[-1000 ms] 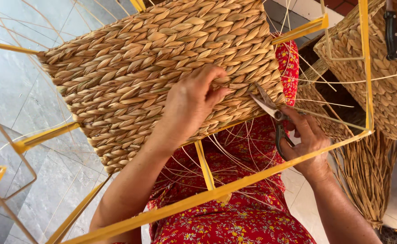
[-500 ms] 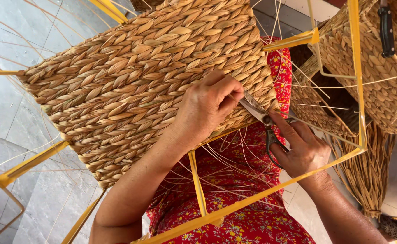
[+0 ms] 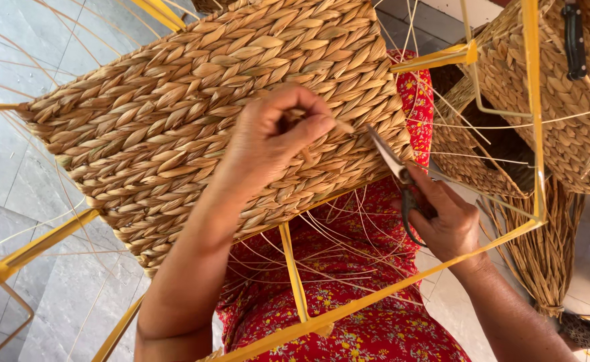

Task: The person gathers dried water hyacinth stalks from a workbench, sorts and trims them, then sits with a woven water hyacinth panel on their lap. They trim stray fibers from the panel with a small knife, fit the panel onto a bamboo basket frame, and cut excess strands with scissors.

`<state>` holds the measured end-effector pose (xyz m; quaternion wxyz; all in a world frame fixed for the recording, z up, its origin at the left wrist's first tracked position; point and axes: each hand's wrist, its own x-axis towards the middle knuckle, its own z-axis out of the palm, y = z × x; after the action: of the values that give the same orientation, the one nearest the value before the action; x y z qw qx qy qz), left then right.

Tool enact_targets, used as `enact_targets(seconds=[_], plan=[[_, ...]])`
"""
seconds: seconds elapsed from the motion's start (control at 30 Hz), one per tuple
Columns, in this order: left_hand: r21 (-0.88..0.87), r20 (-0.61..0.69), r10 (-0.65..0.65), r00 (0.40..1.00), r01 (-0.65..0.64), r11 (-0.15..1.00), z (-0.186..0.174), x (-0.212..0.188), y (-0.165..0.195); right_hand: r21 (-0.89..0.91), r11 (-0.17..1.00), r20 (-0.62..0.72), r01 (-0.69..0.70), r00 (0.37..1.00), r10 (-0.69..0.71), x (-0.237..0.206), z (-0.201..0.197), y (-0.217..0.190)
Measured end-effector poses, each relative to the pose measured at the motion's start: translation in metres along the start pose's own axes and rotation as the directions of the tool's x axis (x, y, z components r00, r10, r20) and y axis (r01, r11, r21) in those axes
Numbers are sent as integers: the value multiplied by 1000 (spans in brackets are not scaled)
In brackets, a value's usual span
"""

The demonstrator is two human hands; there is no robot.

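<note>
The woven panel (image 3: pixel 194 114), a broad rectangle of plaited straw-coloured fibre stretched on a yellow frame (image 3: pixel 533 121), fills the upper middle of the head view and tilts down toward the left. The left hand (image 3: pixel 275 137) rests on the panel near its right edge, thumb and forefinger pinched narrow on a loose strand end (image 3: pixel 338 125) that sticks up out of the weave. Just right of the panel's lower right corner, the right hand (image 3: pixel 446 221) is closed round the dark handles of a pair of scissors (image 3: pixel 392 157); the pale blades point up and left toward the pinched strand, and their tip lies close to it, though whether they touch cannot be told. Below the panel hangs a spray of thin bare fibres (image 3: pixel 335 248) over a red flowered garment (image 3: pixel 375 328). Right of the panel, beyond the frame's upright bar, stands a second woven basket (image 3: pixel 550 94) of the same plait, with a black handled tool (image 3: pixel 573 40) lying against it. Left of the panel lies a grey tiled floor (image 3: pixel 33 174).
</note>
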<state>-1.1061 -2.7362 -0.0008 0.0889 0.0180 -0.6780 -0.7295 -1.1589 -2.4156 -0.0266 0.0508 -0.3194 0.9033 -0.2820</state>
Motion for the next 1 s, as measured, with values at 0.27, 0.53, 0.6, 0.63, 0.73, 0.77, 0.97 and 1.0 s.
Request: enact_targets(seconds=[0.27,0.53,0.6,0.63,0.73,0.77,0.97,1.0], plan=[[-24,-57,-196,979,195,980,-8,-30,0,-57,977,120,205,973,-197,-11,-14,8],[641,49,83,995,-95,761,16,-45,11,-165,951,344,261,919,-192,-14,-31,-9],[693,50,90,995,-100,714,18,-44,13,-143,953,328,266,922,-208,-12,-28,-13],[720,49,109,993,-111,685,19,-44,13,-133,954,319,269,923,-215,-10,-27,-15],[763,44,139,989,-123,634,22,-43,14,-140,974,353,180,928,-121,-5,-26,-24],[771,42,143,989,-123,625,23,-43,13,-152,974,361,167,927,-103,-4,-27,-27],[812,71,95,993,-113,572,24,-45,-1,-261,949,405,177,912,-58,-1,-38,-51],[822,78,84,993,-112,559,25,-45,-4,-274,946,411,171,911,-45,-1,-40,-54]])
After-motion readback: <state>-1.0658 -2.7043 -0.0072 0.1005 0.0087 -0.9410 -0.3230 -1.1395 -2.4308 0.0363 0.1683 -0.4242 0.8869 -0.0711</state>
